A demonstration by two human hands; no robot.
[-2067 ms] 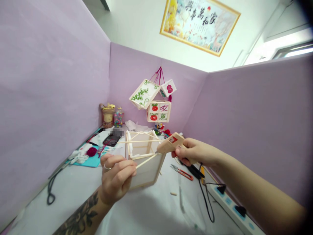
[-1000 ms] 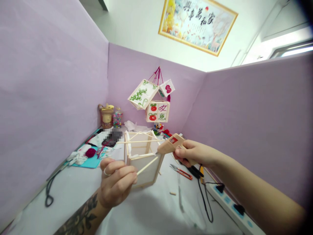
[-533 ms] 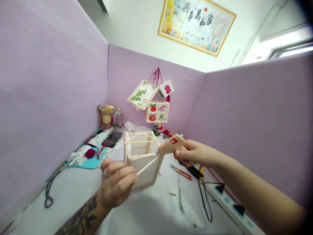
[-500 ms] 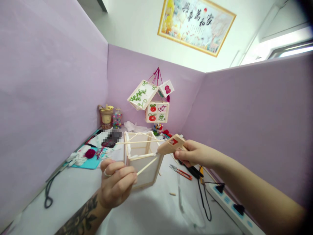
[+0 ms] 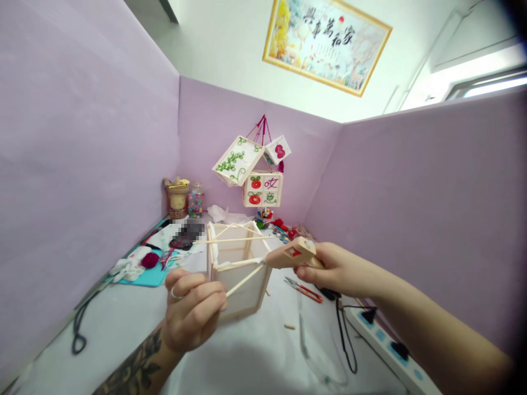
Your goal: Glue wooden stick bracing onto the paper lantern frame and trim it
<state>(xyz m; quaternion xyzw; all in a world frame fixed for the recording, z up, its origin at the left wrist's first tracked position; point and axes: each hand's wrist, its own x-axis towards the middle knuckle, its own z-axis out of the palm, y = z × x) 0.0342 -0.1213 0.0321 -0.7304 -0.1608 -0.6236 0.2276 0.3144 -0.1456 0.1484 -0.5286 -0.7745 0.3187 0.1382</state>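
My left hand [image 5: 195, 310] pinches one end of a thin wooden stick [image 5: 245, 278], which slants up to the right. The stick's far end meets the nozzle of a tan glue gun [image 5: 290, 253]. Wrapped round the glue gun's handle is my right hand [image 5: 340, 269]. Behind the stick stands a lantern-like wooden frame [image 5: 242, 293] with pale panels and an open top. Another long stick [image 5: 234, 240] lies across its top. Whether the nozzle touches the frame's corner, I cannot tell.
Red-handled snips [image 5: 308, 291] and a short wood piece [image 5: 289, 327] lie right of the frame. A power strip [image 5: 381, 334] runs along the right edge. A teal mat [image 5: 150, 277] with yarn is at left. Decorated lanterns [image 5: 263, 189] hang behind.
The glue gun has tilted and its nozzle has come onto the stick's far end. My left hand still holds the stick, slightly further left in view.
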